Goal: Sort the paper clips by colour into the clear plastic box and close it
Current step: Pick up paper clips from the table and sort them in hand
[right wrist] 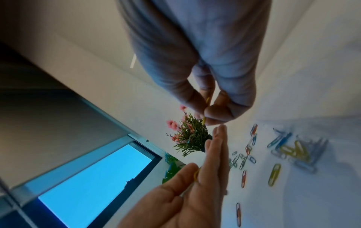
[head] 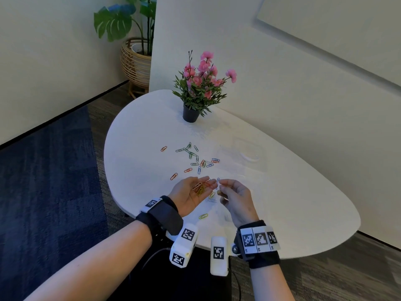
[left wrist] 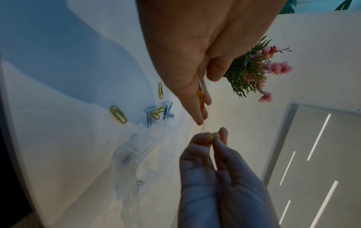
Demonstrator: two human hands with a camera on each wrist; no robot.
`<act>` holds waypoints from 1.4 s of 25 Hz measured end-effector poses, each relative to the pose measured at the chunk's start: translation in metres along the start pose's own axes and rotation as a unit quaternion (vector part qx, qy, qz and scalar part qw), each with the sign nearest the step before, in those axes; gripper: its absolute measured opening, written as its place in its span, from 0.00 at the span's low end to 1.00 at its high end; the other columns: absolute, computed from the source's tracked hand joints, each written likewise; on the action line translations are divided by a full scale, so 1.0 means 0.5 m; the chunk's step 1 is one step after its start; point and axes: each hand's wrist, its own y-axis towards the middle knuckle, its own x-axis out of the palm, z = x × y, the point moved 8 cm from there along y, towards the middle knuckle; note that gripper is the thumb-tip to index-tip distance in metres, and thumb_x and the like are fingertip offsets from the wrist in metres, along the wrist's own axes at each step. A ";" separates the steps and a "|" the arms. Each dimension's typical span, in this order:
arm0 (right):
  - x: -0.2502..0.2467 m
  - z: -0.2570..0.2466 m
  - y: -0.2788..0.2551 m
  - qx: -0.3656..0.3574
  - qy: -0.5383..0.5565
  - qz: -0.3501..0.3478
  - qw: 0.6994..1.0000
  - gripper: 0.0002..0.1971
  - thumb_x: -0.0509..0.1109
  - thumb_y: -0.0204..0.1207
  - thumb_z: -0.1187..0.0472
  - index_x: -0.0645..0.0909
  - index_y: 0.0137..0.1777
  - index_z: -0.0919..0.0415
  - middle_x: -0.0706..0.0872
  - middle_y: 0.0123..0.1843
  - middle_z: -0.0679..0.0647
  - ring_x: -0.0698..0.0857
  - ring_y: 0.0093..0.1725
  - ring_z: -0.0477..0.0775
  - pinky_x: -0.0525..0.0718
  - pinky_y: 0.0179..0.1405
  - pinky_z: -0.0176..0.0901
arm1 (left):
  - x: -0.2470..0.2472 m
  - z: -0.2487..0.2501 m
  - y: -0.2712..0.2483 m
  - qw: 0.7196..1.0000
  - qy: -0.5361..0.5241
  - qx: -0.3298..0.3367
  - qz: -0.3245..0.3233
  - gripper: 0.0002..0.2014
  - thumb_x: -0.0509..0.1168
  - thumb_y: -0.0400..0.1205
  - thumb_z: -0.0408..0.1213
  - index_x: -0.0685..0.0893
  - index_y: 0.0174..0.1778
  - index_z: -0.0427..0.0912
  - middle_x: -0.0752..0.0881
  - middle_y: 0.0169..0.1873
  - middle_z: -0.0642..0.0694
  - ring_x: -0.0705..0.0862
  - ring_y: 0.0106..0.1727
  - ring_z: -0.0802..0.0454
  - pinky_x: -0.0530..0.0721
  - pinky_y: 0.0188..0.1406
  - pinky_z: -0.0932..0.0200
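over the white table point(head: 138, 131) – left hand point(head: 191, 195) flat under clips point(head: 198, 189), right hand point(head: 236, 198) pinching a yellow clip point(left wrist: 212, 136).

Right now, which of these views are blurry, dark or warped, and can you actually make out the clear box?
Head view: sharp, evenly lit, edges bowed; the clear plastic box nearly vanishes against the white table. Left wrist view: tilted, blue shadows, right hand dim. Right wrist view: tilted, the nearest paper clips smeared.
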 end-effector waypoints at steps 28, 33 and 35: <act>0.035 0.027 0.011 0.147 0.120 -0.099 0.977 0.12 0.50 0.73 0.64 0.63 0.28 0.58 0.65 0.26 0.51 0.64 0.20 0.47 0.55 0.16 0.33 | -0.001 -0.002 0.009 1.000 0.015 -0.005 0.002 0.19 0.45 0.89 0.37 0.80 0.50 0.30 0.84 0.52 0.33 0.84 0.54 0.42 0.74 0.70 0.50; 0.003 0.050 0.032 0.179 0.272 -0.073 0.943 0.17 0.56 0.70 0.57 0.66 0.20 0.58 0.69 0.24 0.51 0.67 0.19 0.48 0.57 0.14 0.33 | -0.002 -0.005 0.008 1.000 0.028 -0.009 0.008 0.19 0.45 0.89 0.37 0.79 0.52 0.31 0.84 0.52 0.34 0.84 0.53 0.42 0.74 0.68 0.50; -0.012 0.058 0.043 0.184 0.296 -0.066 0.935 0.14 0.59 0.65 0.59 0.67 0.19 0.58 0.71 0.24 0.52 0.67 0.18 0.48 0.59 0.13 0.31 | -0.004 -0.002 0.007 0.999 0.030 -0.008 0.010 0.19 0.46 0.89 0.37 0.80 0.51 0.31 0.85 0.52 0.34 0.84 0.53 0.42 0.75 0.67 0.50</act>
